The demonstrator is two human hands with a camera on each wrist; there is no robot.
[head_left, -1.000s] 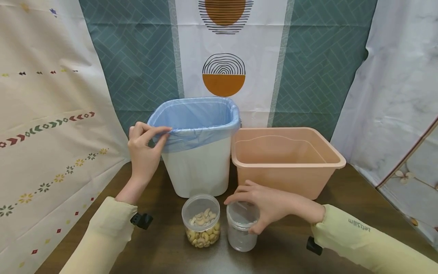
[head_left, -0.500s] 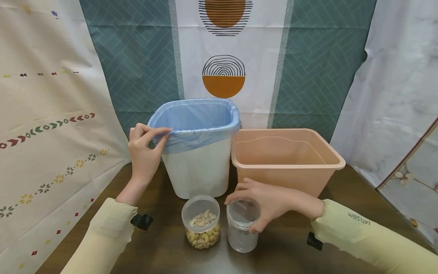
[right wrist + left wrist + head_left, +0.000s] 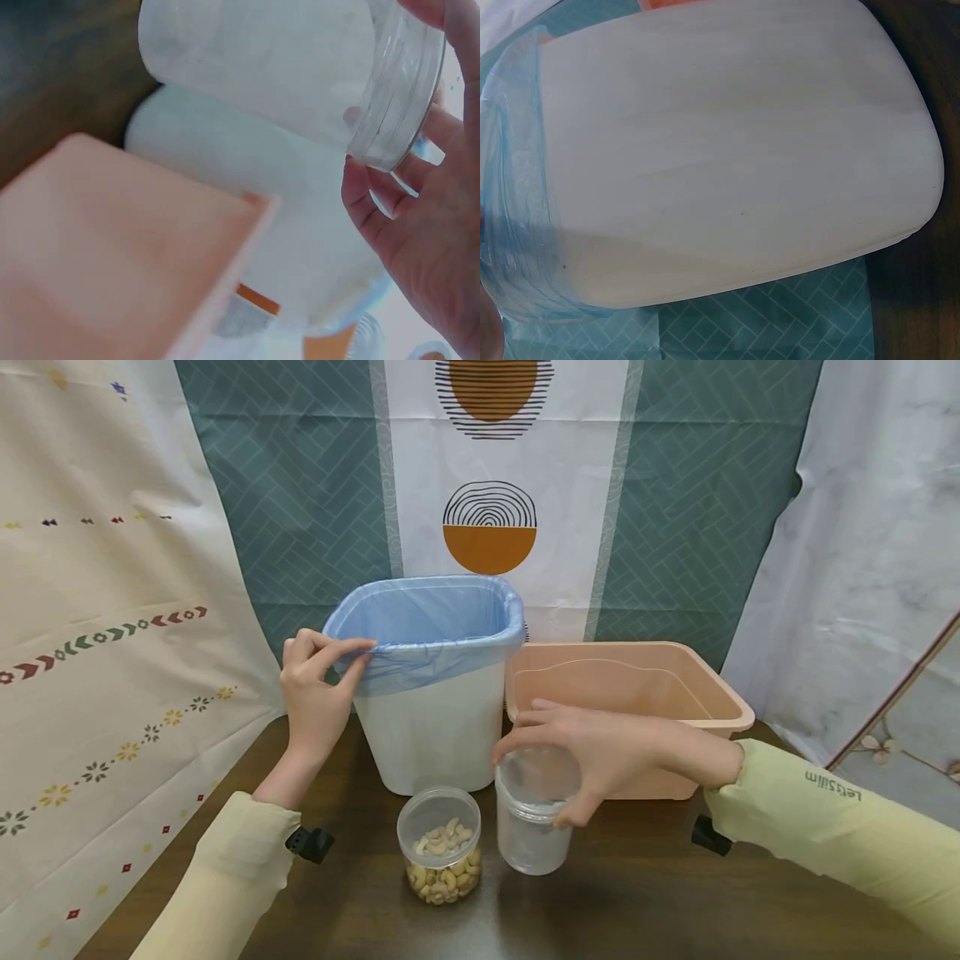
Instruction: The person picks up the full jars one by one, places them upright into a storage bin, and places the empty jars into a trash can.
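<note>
My left hand (image 3: 318, 685) pinches the rim of a blue trash bag (image 3: 431, 667), folded over the top edge of a white trash bin (image 3: 431, 739). In the left wrist view, the bin's side (image 3: 735, 150) fills most of the picture. My right hand (image 3: 592, 747) grips a clear plastic jar (image 3: 531, 843) around its lidded top, thumb on the near side and fingers across the far side. No contents show through the jar's wall (image 3: 255, 60) in the right wrist view. Left of it, a lidded jar of cashews (image 3: 442, 877) stands on the table, touched by neither hand.
A peach plastic basin (image 3: 645, 785) stands right of the bin, behind my right hand. Patterned cloths hang at the back (image 3: 315, 485) and on both sides. The dark wooden table (image 3: 600, 902) lies under everything.
My right hand has lifted the clear jar off the table and slightly away from me, its arm now overlapping the basin's front. My left hand has stayed on the bag's rim.
</note>
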